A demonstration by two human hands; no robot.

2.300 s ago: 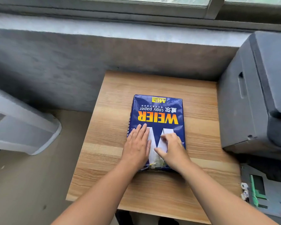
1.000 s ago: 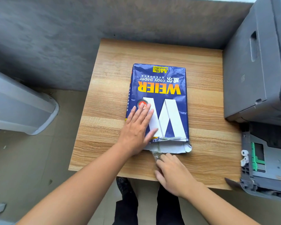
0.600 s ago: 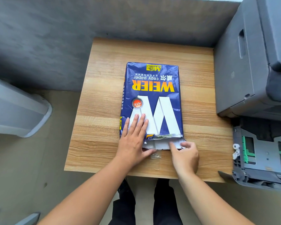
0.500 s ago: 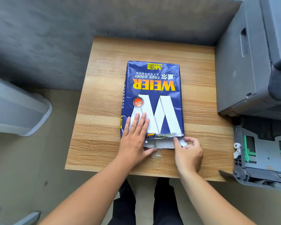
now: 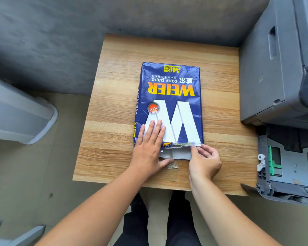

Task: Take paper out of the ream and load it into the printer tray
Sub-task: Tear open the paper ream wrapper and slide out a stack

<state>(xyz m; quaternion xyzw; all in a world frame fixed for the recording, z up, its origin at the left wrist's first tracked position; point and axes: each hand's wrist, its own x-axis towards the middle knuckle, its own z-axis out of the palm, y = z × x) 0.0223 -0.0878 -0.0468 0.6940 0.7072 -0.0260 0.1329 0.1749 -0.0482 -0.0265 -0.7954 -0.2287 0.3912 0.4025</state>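
A blue WEIER paper ream (image 5: 170,96) lies flat on the wooden table (image 5: 114,103), its near end torn open with a white flap (image 5: 178,154) folded out. My left hand (image 5: 148,148) presses flat on the ream's near left corner, fingers spread. My right hand (image 5: 204,161) is at the near right corner, thumb and fingers pinching the edge of the opened wrapper. A strip of clear tape (image 5: 172,168) lies on the table just in front of the ream. The printer's paper tray (image 5: 288,164) stands pulled out at the right, with green guides.
A grey printer (image 5: 274,68) stands right of the table, above the tray. A grey concrete wall runs along the back. A light grey plastic object (image 5: 20,114) sits on the floor to the left. My legs show under the table's near edge.
My right hand pulled the tape strip off toward me, dropped it on the table, then returned to the ream's near right corner and took hold of the wrapper edge. My left hand stayed pressed on the ream.
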